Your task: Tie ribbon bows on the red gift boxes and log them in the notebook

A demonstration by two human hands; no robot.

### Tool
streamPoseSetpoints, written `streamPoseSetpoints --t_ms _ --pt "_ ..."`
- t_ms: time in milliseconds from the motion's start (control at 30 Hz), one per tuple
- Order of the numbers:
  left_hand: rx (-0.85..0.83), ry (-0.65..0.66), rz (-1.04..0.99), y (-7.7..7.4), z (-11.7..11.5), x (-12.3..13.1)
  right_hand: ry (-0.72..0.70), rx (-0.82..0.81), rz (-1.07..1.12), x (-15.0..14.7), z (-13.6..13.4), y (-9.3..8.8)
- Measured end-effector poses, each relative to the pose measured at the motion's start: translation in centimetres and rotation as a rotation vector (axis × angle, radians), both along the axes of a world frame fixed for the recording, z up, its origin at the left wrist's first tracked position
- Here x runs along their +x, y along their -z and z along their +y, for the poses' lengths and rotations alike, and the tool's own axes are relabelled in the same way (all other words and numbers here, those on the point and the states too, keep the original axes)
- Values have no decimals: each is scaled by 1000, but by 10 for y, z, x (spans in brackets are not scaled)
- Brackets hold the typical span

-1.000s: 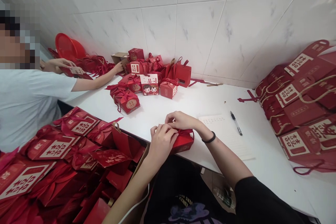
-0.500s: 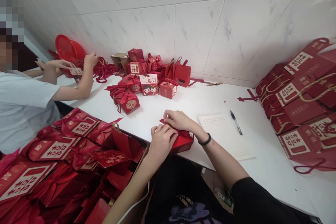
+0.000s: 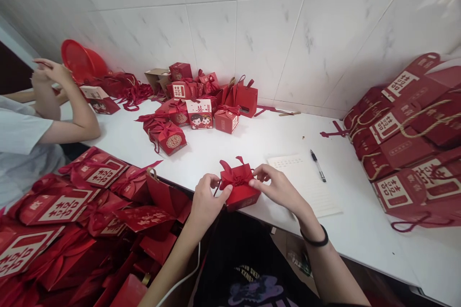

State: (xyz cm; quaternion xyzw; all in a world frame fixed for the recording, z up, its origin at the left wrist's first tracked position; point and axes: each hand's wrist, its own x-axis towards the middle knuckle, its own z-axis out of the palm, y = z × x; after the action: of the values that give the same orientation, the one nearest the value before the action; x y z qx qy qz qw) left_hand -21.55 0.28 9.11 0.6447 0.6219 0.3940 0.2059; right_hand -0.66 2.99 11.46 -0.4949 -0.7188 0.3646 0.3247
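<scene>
A small red gift box (image 3: 244,196), topped by a red ribbon bow (image 3: 239,178), sits at the front edge of the white table. My left hand (image 3: 209,197) holds the box's left side, its thumb against the top by the bow and a dark cord at its fingers. On the opposite side, my right hand (image 3: 276,186) grips the upper right corner with curled fingers and thumb. Both hands hide parts of the box's sides. Just right of my right hand lies a lined sheet of paper (image 3: 306,177) with writing on it.
A black pen (image 3: 318,166) rests near the paper. Several red boxes (image 3: 201,114) stand at the back. Red bags (image 3: 414,139) are stacked on the right. Ribboned boxes (image 3: 72,206) fill the lower left. A co-worker's arm (image 3: 74,120) is near a red basin (image 3: 84,61).
My hands have moved apart from the top of the box to its two sides, uncovering the bow. The co-worker's hands have risen to the left, leaving a box on the table.
</scene>
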Motion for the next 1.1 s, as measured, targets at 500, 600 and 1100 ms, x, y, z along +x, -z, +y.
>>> streamPoseSetpoints --t_ms 500,600,1100 --pt "-342 217 -669 16 6 1 -105 -351 365 -6 5 15" --pt "-369 242 -797 21 7 2 -146 -423 446 -5 7 17" --pt "-276 202 -848 42 9 10 -130 -520 635 -7 10 37"
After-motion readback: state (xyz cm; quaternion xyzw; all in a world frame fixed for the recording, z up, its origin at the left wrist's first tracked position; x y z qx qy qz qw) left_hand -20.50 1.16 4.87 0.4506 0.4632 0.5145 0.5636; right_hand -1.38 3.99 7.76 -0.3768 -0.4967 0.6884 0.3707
